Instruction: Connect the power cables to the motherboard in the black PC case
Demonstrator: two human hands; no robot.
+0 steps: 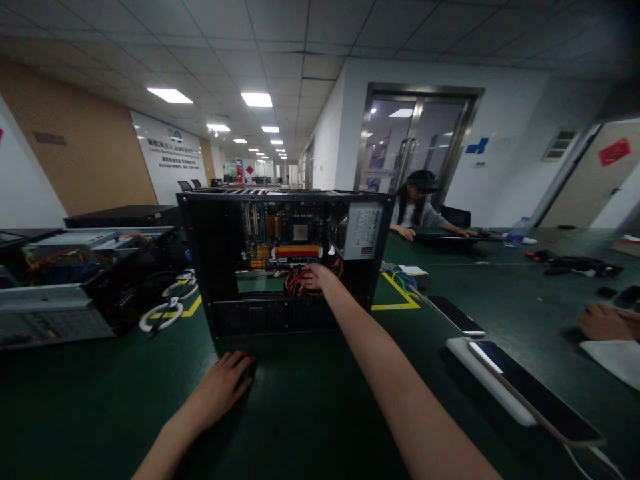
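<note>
An open black computer case (260, 319) stands upright on the green table in front of me. Inside it I see a motherboard (300, 232) with red and yellow memory slots, and a silver power supply (364, 230) at the upper right. My right hand (314, 276) reaches into the case below the board, its fingers closed on a bundle of coloured power cables (294, 283). Down on the table before the case, my left hand (227, 380) lies with fingers lightly bent and apart. A dark patch under its fingertips could be shadow; I cannot make it out.
Another opened computer case (55, 313) lies to the left, with a coiled white cable (163, 316) beside it. Phones (537, 392) and a white box-like thing (493, 380) are on the right. A co-worker (417, 207) sits across; another person's hand (607, 323) is at far right.
</note>
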